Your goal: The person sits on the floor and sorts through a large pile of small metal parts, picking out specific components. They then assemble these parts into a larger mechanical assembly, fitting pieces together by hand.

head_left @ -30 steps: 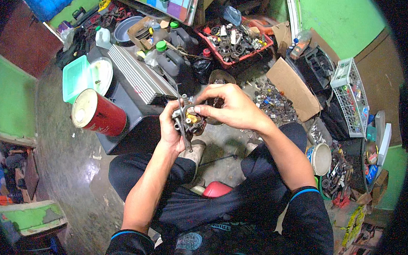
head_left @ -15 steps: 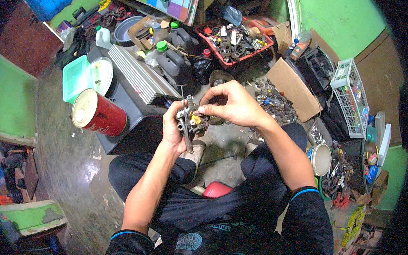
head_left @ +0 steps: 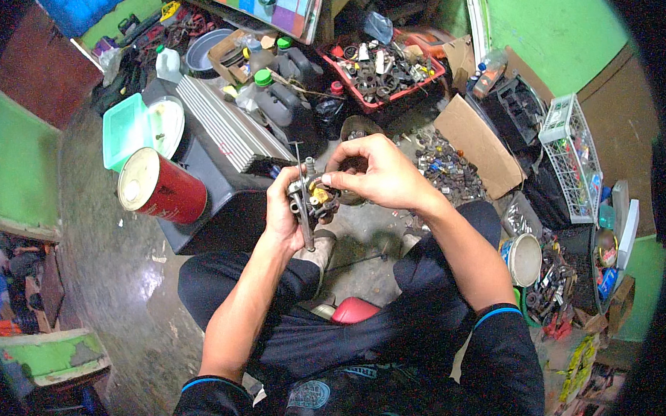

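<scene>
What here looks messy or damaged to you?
Mostly the small parts strewn loose on the floor to the right of the right hand, outside the red crate that holds a similar jumble. At lower left, the green ledge shows grey patches where paint seems chipped away.

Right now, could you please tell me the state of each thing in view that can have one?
Left hand: closed around the metal part.
Right hand: touching the metal part, exact grip unclear.
Metal part: held up between the hands, partly hidden.
Red can: standing upright, contents not visible.
Front dark jug: capped.
White jug: capped.
Red crate: filled with loose parts.
</scene>
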